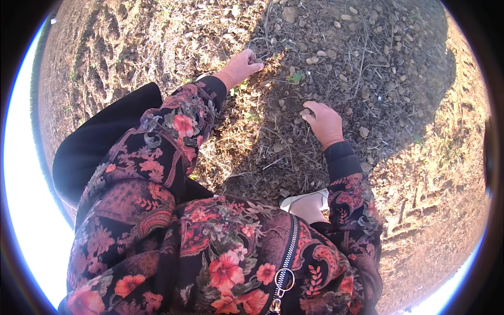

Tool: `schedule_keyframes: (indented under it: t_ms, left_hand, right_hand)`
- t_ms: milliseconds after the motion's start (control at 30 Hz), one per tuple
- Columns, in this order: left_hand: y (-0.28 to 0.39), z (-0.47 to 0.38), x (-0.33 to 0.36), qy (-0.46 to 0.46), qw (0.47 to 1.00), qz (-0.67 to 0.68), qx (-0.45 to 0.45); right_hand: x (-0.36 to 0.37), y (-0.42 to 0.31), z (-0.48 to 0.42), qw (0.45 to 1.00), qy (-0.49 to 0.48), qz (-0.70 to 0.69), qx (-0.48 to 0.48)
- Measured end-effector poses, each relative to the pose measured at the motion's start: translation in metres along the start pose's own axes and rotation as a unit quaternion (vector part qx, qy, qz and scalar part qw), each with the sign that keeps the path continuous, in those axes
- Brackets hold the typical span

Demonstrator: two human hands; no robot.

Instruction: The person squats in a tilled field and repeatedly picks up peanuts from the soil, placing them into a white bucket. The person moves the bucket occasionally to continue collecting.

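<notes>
My left hand (241, 68) reaches low over the soil at the edge of the shadow, its fingers curled in towards the thumb; something brownish shows at the fingertips, too small to tell if it is held. Lower and to the right, my right hand (325, 122) has finger and thumb closed about a small brown lump (304, 112). Many small pale-brown lumps lie about, perhaps peanut pods or stones, such as a pale lump (312, 60) above my right hand. A small green weed (296, 77) grows between the two hands.
Dry straw and stalks cover the field soil (291, 157). A larger clod or stone (289, 14) lies at the top. My pale shoe (289, 201) is below my right hand, and my dark-clothed leg (106, 134) extends to the left. Shadow covers the ground at the upper right.
</notes>
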State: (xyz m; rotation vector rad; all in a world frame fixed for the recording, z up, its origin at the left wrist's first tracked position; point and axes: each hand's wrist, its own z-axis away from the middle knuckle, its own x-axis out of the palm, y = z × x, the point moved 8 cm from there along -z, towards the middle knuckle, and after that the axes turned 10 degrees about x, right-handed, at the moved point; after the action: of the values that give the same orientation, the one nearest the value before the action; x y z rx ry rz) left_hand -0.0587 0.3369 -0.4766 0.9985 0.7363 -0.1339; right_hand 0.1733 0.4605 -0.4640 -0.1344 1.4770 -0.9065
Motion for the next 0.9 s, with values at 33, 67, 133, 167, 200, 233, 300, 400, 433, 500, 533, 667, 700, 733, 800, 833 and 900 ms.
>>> schedule_keyframes:
  t_ms: [33,67,133,167,200,233,300,400,433,500,533,667,700,733,800,833,900]
  left_hand:
    - [-0.004,-0.005,-0.004,0.019,0.983,0.171,-0.065]
    - [0.001,-0.006,-0.009,0.025,0.937,0.339,-0.084]
    - [0.015,-0.013,-0.02,0.018,0.872,0.477,-0.109]
    - [0.032,-0.014,-0.024,-0.008,0.85,0.524,-0.058]
    - [0.047,-0.02,-0.029,-0.049,0.843,0.534,-0.033]
    - [0.064,-0.018,-0.028,-0.096,0.819,0.566,0.006]
    - [0.081,-0.017,-0.028,-0.134,0.785,0.604,0.024]
    - [0.091,-0.016,-0.028,-0.139,0.757,0.638,0.037]
    - [0.091,-0.017,-0.027,-0.127,0.768,0.626,0.044]
    - [0.096,-0.017,-0.022,-0.149,0.788,0.593,0.078]
    - [0.088,-0.011,-0.002,-0.216,0.84,0.497,0.027]
    - [0.038,0.036,0.058,-0.528,0.841,-0.095,-0.068]
    - [0.037,0.03,0.057,-0.458,0.87,-0.18,0.005]
    - [0.038,0.026,0.051,-0.379,0.884,-0.263,0.079]
    - [0.035,0.022,0.038,-0.277,0.888,-0.339,0.143]
    - [0.028,0.02,0.034,-0.263,0.895,-0.336,0.135]
    - [0.014,0.018,0.023,-0.227,0.911,-0.328,0.102]
  right_hand:
    - [0.017,0.004,0.0,0.997,-0.025,0.041,0.054]
    - [0.028,0.006,0.002,0.994,-0.033,0.067,0.077]
    - [0.035,0.013,0.003,0.988,-0.03,0.104,0.107]
    - [0.031,0.015,0.004,0.993,-0.028,0.069,0.097]
    - [0.032,0.028,0.006,0.98,-0.095,-0.091,0.149]
    - [0.034,0.041,0.01,0.929,-0.182,-0.239,0.216]
    - [0.024,0.049,0.018,0.79,-0.27,-0.468,0.29]
    - [-0.003,0.044,0.027,0.664,-0.285,-0.624,0.297]
    - [-0.008,0.043,0.029,0.649,-0.282,-0.636,0.307]
    - [-0.01,0.035,0.029,0.619,-0.274,-0.673,0.297]
    - [-0.004,0.034,0.029,0.633,-0.269,-0.654,0.315]
    - [0.041,0.011,0.02,0.722,-0.269,-0.541,0.338]
    - [0.052,-0.006,0.016,0.762,-0.276,-0.51,0.288]
    - [0.063,-0.021,0.009,0.813,-0.243,-0.466,0.25]
    - [0.073,-0.057,-0.007,0.901,-0.101,-0.396,0.149]
    - [0.069,-0.076,-0.012,0.948,0.009,-0.305,0.089]
    - [0.091,-0.093,-0.015,0.985,0.002,-0.14,0.106]
